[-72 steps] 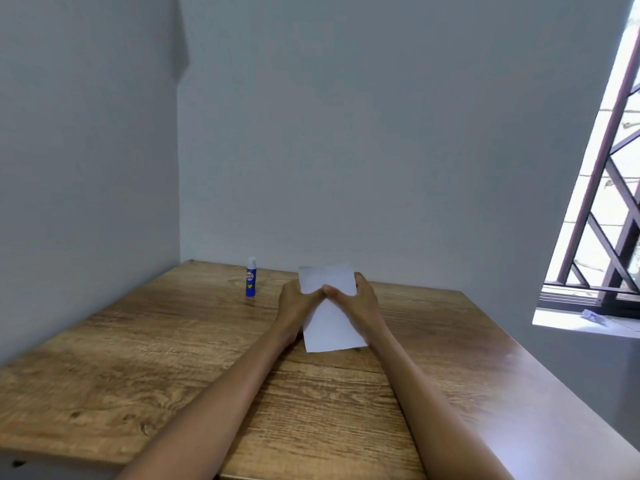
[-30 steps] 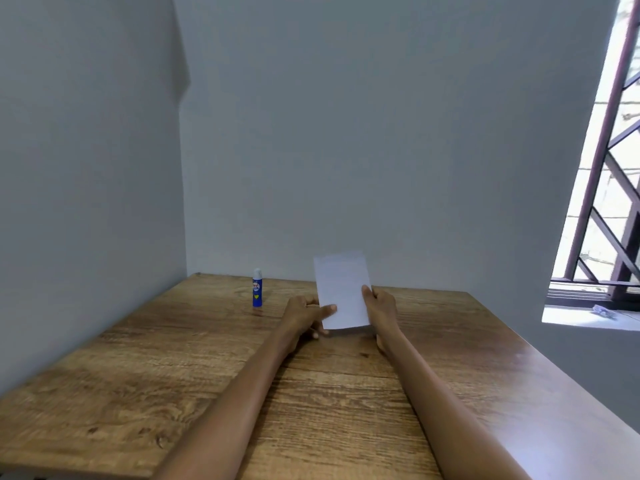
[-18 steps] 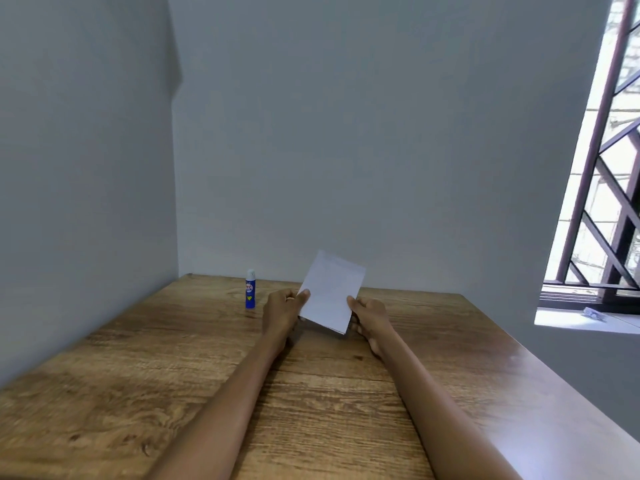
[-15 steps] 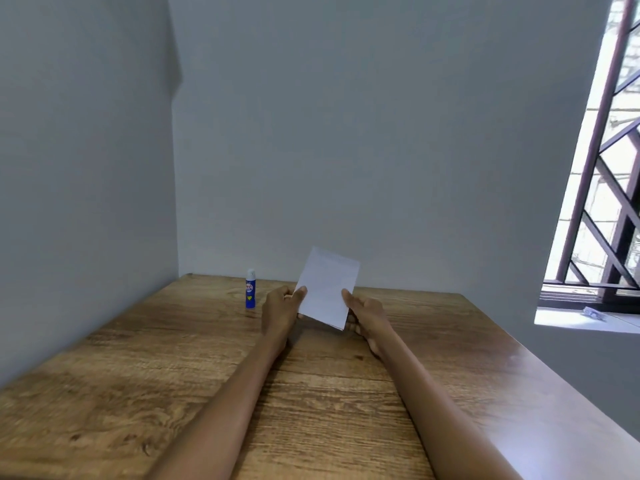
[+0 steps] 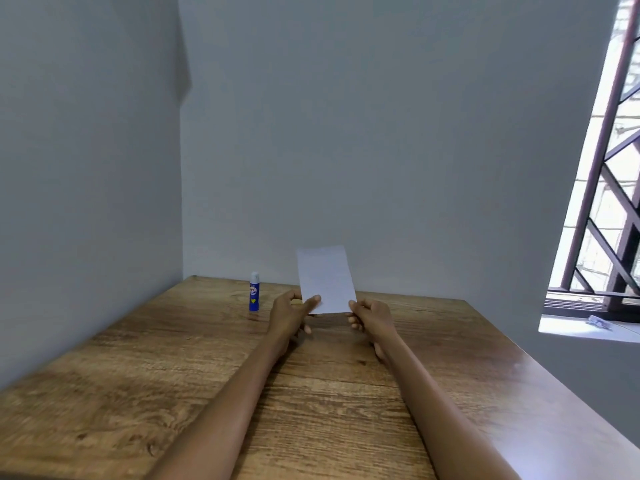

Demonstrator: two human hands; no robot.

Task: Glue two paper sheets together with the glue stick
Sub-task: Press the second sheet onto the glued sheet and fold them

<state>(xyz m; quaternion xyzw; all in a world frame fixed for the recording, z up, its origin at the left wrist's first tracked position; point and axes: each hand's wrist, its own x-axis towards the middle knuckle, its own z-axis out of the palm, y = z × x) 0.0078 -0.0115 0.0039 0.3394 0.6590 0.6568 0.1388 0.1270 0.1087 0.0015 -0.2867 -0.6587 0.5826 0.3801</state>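
A white paper sheet (image 5: pixel 325 278) stands upright above the wooden table (image 5: pixel 173 375), held at its bottom edge by both hands. My left hand (image 5: pixel 291 315) pinches its lower left corner with thumb in front. My right hand (image 5: pixel 372 318) grips the lower right corner. I cannot tell whether it is a single sheet or two together. A blue glue stick (image 5: pixel 254 291) with a white cap stands upright on the table, to the left of my left hand and apart from it.
Grey walls close off the table at the back and on the left. At the right is a window with a brown metal grille (image 5: pixel 609 174), and a small scrap (image 5: pixel 598 321) lies on its sill.
The paper was lifted off the table, tilted to the right, and now stands nearly upright again. Both hands stay at its lower corners. The glue stick has not moved.
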